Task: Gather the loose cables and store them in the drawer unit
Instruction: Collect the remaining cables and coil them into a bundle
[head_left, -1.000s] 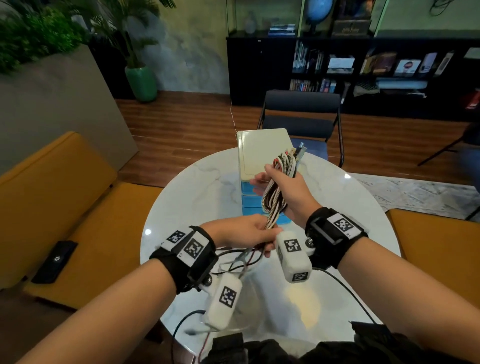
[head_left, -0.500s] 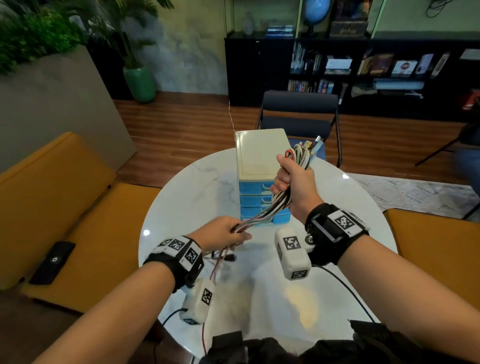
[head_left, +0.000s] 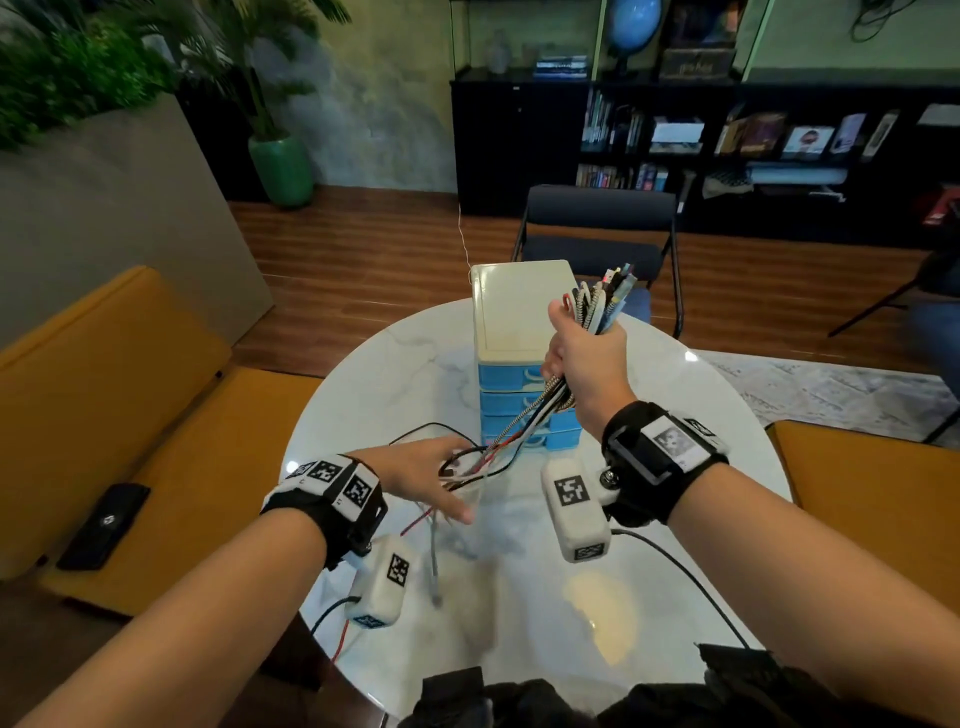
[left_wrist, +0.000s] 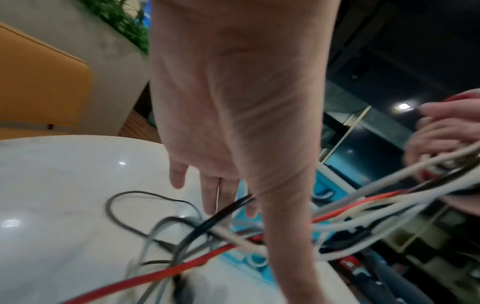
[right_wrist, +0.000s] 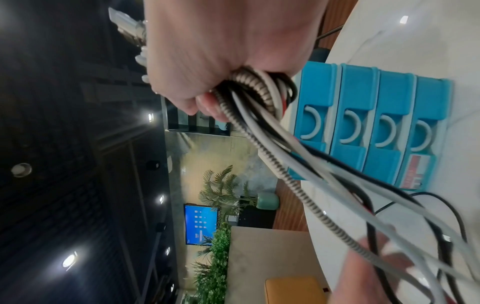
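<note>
The right hand (head_left: 587, 358) is clenching the cables (head_left: 524, 434) in a fist near their plug ends, which are sticking up above the thumb beside the drawer unit (head_left: 519, 322). From the fist the strands are slanting down and fanning out toward the left hand (head_left: 421, 480), whose fingers are lying straight and spread among the loose tails, gripping nothing. The bundle looks light and limp, the braided strand somewhat stiffer; the tails are likely to spring apart and snag. Taking hold lower down, where the strands run together, and folding them into a loop should suit a shallow drawer. All four drawers are sitting closed on the table (head_left: 363, 410).
</note>
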